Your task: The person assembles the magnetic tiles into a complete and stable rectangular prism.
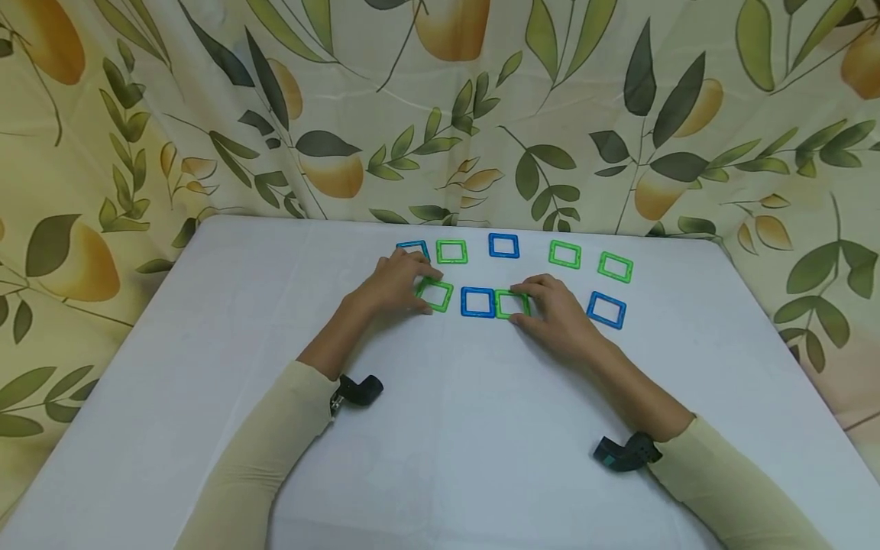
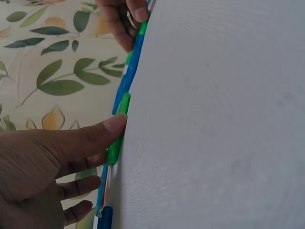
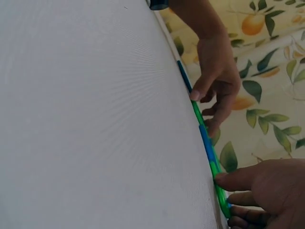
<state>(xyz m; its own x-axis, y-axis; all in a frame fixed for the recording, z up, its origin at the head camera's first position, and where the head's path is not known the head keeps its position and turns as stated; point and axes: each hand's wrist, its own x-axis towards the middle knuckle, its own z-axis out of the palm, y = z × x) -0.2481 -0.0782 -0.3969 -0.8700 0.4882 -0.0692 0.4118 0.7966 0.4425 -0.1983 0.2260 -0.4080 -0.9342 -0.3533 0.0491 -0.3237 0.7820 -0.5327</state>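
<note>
Thumb and fingers of my left hand (image 1: pixel 393 284) pinch a green square frame tile (image 1: pixel 448 299) by its left side; it lies slightly turned on the white table. To the right, my right hand (image 1: pixel 560 317) pinches another green square frame tile (image 1: pixel 498 305) at its right part. That tile's left side touches a blue square frame tile (image 1: pixel 464 302) lying flat. A gap separates the left hand's tile from this blue one. Behind my left hand, another blue frame tile (image 1: pixel 413 244) is partly hidden. In the left wrist view, the thumb presses the green tile's edge (image 2: pixel 125 101).
Along the back lie a green tile (image 1: pixel 451 261), a blue tile (image 1: pixel 504 255) and two more green tiles (image 1: pixel 565 264). Right of my right hand lies a tilted blue tile (image 1: pixel 606 296). A patterned cloth (image 1: pixel 481 137) hangs behind the white table (image 1: pixel 447 428).
</note>
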